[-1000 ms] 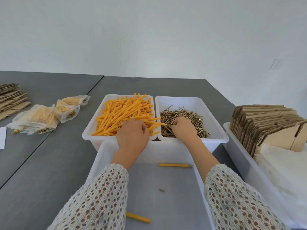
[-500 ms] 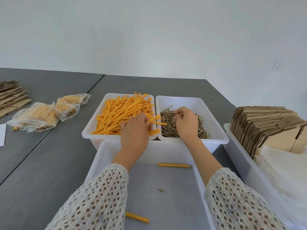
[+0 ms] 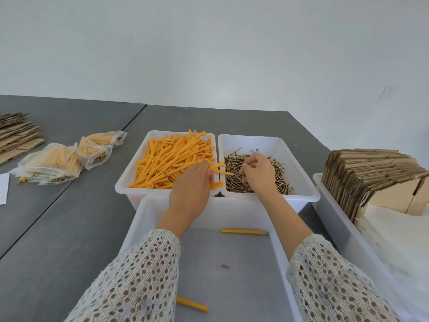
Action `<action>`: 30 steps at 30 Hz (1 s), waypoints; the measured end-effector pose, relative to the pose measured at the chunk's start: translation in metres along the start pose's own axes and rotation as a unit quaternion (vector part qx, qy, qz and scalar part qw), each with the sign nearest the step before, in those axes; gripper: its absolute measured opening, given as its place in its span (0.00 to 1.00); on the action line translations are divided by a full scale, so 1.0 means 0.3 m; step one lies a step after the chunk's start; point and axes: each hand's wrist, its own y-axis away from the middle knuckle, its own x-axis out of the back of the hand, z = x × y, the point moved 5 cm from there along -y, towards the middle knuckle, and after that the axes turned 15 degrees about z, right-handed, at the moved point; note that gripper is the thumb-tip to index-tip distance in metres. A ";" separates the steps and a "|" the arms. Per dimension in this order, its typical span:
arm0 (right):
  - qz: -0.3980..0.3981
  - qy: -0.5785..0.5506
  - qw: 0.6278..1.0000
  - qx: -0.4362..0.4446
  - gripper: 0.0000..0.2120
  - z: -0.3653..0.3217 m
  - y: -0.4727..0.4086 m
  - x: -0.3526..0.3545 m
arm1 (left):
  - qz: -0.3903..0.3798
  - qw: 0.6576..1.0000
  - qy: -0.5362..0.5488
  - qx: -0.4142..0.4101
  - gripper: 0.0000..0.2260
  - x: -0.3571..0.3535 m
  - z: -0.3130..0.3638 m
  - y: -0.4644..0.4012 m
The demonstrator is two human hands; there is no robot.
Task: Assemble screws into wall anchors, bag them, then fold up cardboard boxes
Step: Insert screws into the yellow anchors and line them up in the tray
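My left hand (image 3: 190,182) lies over the near right corner of the white bin (image 3: 130,175) heaped with orange wall anchors (image 3: 171,159). It grips a few anchors whose ends stick out to the right. My right hand (image 3: 258,174) hovers over the brass screws (image 3: 281,180) in the neighbouring white bin (image 3: 304,163). Its curled fingers pinch a screw (image 3: 243,169). Two assembled anchors (image 3: 243,231) (image 3: 191,303) lie in the large front bin (image 3: 141,219).
Filled plastic bags (image 3: 58,161) lie on the grey table (image 3: 58,228) at the left, with flat cardboard (image 3: 16,135) behind them. A long bin (image 3: 334,214) at the right holds upright folded cardboard boxes (image 3: 371,175) and white bags (image 3: 399,240).
My right hand has risen from the screw pile with its fingers curled around a screw. My left hand has shifted a little farther over the anchors.
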 end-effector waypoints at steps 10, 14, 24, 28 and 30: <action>-0.045 0.064 0.995 0.068 0.10 -0.020 0.005 -0.020 | 0.003 0.999 -0.034 0.006 0.12 -0.003 -0.013 -0.006; 0.000 0.104 0.985 0.138 0.12 -0.058 0.012 -0.008 | 0.010 0.999 -0.049 0.010 0.12 0.004 -0.011 -0.005; 0.005 0.084 0.981 0.176 0.15 -0.082 0.035 -0.010 | 0.009 0.999 -0.036 0.014 0.12 0.010 -0.006 -0.007; 0.011 0.111 0.971 0.213 0.14 -0.087 0.046 -0.021 | 0.011 1.000 -0.025 0.002 0.12 0.012 -0.004 -0.002; 0.009 0.124 0.968 0.217 0.13 -0.086 0.045 -0.025 | 0.010 1.000 -0.015 -0.007 0.12 0.012 0.000 -0.003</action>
